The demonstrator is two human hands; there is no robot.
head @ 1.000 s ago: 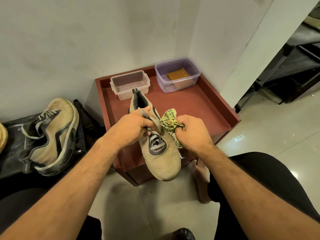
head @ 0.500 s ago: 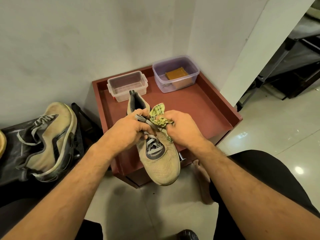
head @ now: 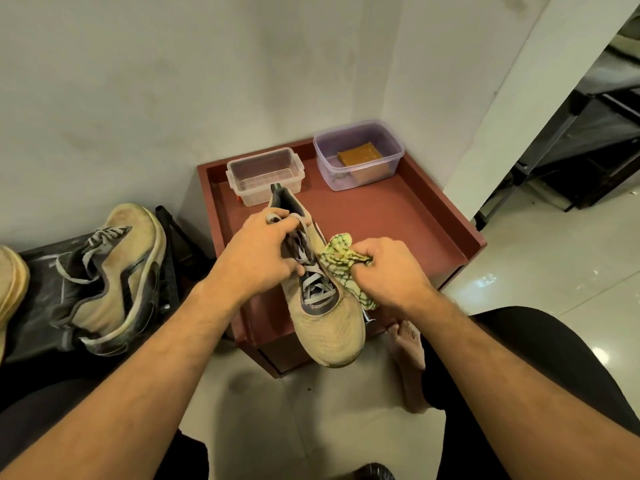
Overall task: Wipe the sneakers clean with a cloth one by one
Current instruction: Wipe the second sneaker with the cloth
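Note:
A tan sneaker (head: pixel 329 327) with grey laces hangs over the front edge of the red tray table (head: pixel 398 216), toe pointing toward me. My left hand (head: pixel 259 258) grips it at the laces and tongue. My right hand (head: pixel 388 268) holds a bunched green-and-yellow patterned cloth (head: pixel 341 254) against the sneaker's right side. A second tan sneaker (head: pixel 114 271) lies on its side on a dark surface at the left.
Two plastic boxes stand at the back of the tray: a clear one (head: pixel 265 174) and a purple-tinted one (head: pixel 358 157) with a brown block inside. Another tan shoe's edge (head: pixel 10 282) shows far left. My bare foot (head: pixel 407 355) rests on the tiled floor.
My right hand with the cloth has slid from the top of the laces out to the sneaker's right side. My left hand has shifted its grip higher, toward the tongue.

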